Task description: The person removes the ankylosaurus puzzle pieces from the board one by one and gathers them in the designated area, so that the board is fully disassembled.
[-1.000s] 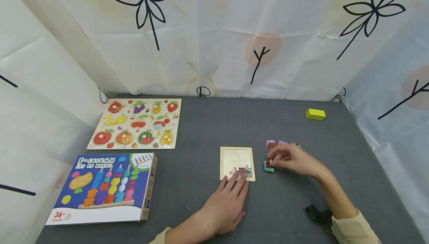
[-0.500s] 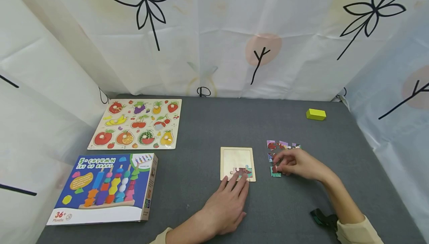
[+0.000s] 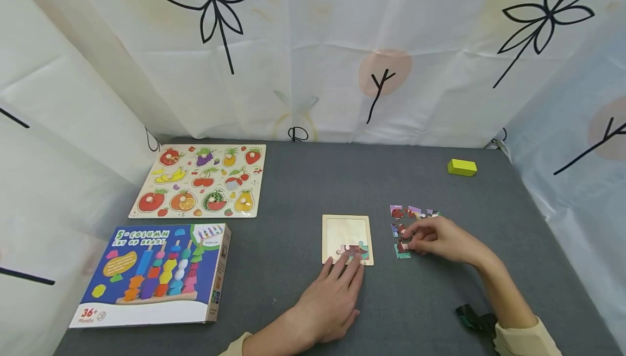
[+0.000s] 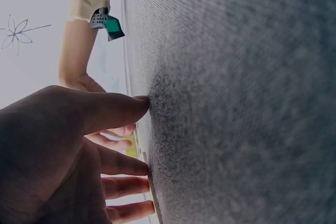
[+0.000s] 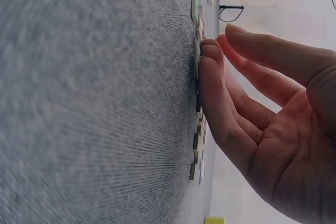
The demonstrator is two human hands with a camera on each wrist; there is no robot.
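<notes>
My left hand point(image 3: 332, 301) lies with its fingers spread, fingertips on the near edge of a small wooden puzzle tray point(image 3: 337, 225). Joined jigsaw pieces point(image 3: 353, 251) fill the tray's lower right part. To the right, several loose jigsaw pieces point(image 3: 412, 212) lie on the table in rough rows. My right hand point(image 3: 442, 240) rests over them from the right and covers some. Its bent fingers touch a turquoise-and-brown piece point(image 3: 403, 254). In the right wrist view the fingertips point(image 5: 210, 51) meet the flat pieces point(image 5: 195, 148), and no piece is seen lifted.
A fruit peg puzzle point(image 3: 198, 182) lies at the back left, with a blue bead-toy box point(image 3: 151, 274) in front of it. One yellow block point(image 3: 462, 167) sits at the back right. A dark wrist device point(image 3: 474, 318) hangs at the right sleeve. Patterned cloth walls border the table.
My right hand has shifted slightly right and toward the near side, and the turquoise-and-brown piece beneath its fingers has shifted likewise. The rear pieces are more visible. My left hand stays put.
</notes>
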